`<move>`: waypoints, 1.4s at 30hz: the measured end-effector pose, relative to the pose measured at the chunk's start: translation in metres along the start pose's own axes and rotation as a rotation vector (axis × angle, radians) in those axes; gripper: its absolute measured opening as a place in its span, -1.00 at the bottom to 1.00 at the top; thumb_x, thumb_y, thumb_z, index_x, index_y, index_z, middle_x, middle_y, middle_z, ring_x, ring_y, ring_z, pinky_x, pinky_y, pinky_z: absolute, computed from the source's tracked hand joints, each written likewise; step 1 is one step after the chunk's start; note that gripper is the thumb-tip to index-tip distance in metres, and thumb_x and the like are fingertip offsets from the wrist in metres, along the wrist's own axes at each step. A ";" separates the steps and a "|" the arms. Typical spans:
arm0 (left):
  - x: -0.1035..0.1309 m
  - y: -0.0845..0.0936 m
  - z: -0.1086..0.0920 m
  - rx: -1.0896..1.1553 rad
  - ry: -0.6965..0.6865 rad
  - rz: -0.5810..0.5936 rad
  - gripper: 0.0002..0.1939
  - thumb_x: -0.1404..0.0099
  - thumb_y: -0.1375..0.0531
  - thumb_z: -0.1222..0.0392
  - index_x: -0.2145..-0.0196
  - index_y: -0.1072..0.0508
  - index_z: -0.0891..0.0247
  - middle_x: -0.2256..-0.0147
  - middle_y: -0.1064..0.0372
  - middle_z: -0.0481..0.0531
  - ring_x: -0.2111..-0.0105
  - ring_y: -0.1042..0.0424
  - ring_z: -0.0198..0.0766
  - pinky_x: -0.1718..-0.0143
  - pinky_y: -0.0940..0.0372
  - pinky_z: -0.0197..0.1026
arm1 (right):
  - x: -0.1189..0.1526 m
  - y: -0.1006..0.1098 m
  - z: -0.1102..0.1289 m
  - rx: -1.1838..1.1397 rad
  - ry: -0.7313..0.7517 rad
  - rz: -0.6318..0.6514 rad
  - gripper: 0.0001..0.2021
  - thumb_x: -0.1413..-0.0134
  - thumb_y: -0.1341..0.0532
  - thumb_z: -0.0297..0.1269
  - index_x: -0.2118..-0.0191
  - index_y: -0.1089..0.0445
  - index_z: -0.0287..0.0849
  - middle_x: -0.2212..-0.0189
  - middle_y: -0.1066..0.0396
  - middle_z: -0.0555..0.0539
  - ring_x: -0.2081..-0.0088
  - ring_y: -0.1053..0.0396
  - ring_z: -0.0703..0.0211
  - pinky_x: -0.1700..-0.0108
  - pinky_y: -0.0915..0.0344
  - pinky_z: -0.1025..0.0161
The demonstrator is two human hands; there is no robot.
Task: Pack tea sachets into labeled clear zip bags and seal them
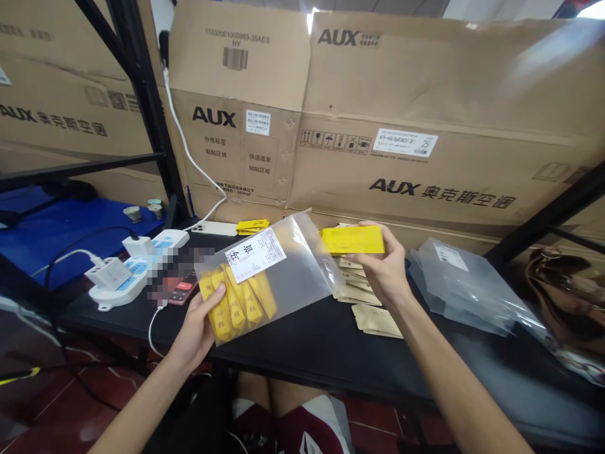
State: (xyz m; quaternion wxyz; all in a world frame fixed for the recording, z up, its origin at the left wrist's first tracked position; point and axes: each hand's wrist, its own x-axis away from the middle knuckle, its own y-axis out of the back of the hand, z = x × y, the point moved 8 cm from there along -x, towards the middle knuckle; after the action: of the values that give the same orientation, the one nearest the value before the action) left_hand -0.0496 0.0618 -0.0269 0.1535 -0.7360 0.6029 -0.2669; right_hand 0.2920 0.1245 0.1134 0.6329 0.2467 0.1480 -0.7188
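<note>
My left hand [202,325] grips the lower left end of a clear plastic bag [302,268], thumb on top. A white printed label [256,255] is stuck on the bag, and several yellow packets [236,306] lie inside at that end. My right hand [385,261] pinches a yellow packet [352,240] at the bag's right end; whether its tip is inside the opening I cannot tell. Beneath that hand, tan packets [366,290] lie in a pile on the black table [302,353]. Another few yellow packets [253,226] rest at the back.
More clear bags [460,287] are stacked at the right, beside a brown shiny bag [562,284]. On the left are a power strip [161,243] with plugs and cables, and a phone [182,290] on a cord. Large cardboard boxes [401,107] wall off the back.
</note>
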 end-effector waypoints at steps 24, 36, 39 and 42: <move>-0.001 0.000 0.006 -0.075 0.008 0.029 -0.41 -0.14 -0.55 0.00 -0.07 -0.62 0.31 0.06 -0.68 0.25 0.02 -0.67 0.21 0.06 -0.62 0.02 | 0.047 -0.118 0.035 0.192 -0.227 1.195 -0.69 -0.31 -0.37 -0.12 0.00 -0.66 -0.22 0.37 -0.68 -0.10 0.50 -0.51 0.28 0.52 -0.39 0.39; -0.002 0.009 -0.005 0.243 -0.061 -0.222 -0.62 -0.43 -0.28 0.17 -0.16 -0.62 0.25 -0.12 -0.62 0.18 -0.19 -0.56 0.12 -0.22 -0.47 0.05 | -0.045 -0.078 -0.050 0.662 0.275 0.290 -0.79 -0.25 -0.23 -0.30 0.11 -0.59 -0.22 0.12 -0.63 -0.25 0.11 -0.54 -0.06 0.06 -0.46 0.05; -0.002 0.007 -0.013 0.273 -0.139 -0.239 -0.63 -0.49 -0.23 0.14 -0.18 -0.61 0.20 -0.21 -0.56 0.14 -0.26 -0.49 0.06 -0.28 -0.41 0.01 | -0.037 -0.109 -0.084 0.755 0.322 0.470 -0.78 -0.20 -0.31 -0.31 0.06 -0.58 -0.22 -0.10 -0.57 -0.30 -0.13 -0.43 -0.20 -0.22 -0.32 -0.11; -0.004 0.007 -0.011 0.254 -0.109 -0.219 -0.63 -0.49 -0.23 0.13 -0.18 -0.61 0.16 -0.25 -0.53 0.12 -0.29 -0.46 0.05 -0.30 -0.38 0.02 | -0.036 -0.124 -0.101 0.853 0.353 0.562 -0.73 -0.24 -0.30 -0.34 -0.03 -0.54 -0.23 -0.16 -0.51 -0.34 -0.22 -0.33 -0.25 -0.29 -0.21 -0.19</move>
State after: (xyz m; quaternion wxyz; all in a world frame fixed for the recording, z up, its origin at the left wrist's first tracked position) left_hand -0.0622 0.0650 -0.0223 0.2479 -0.7853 0.4713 -0.3159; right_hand 0.1896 0.2264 0.0362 0.6100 0.6288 -0.1246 -0.4659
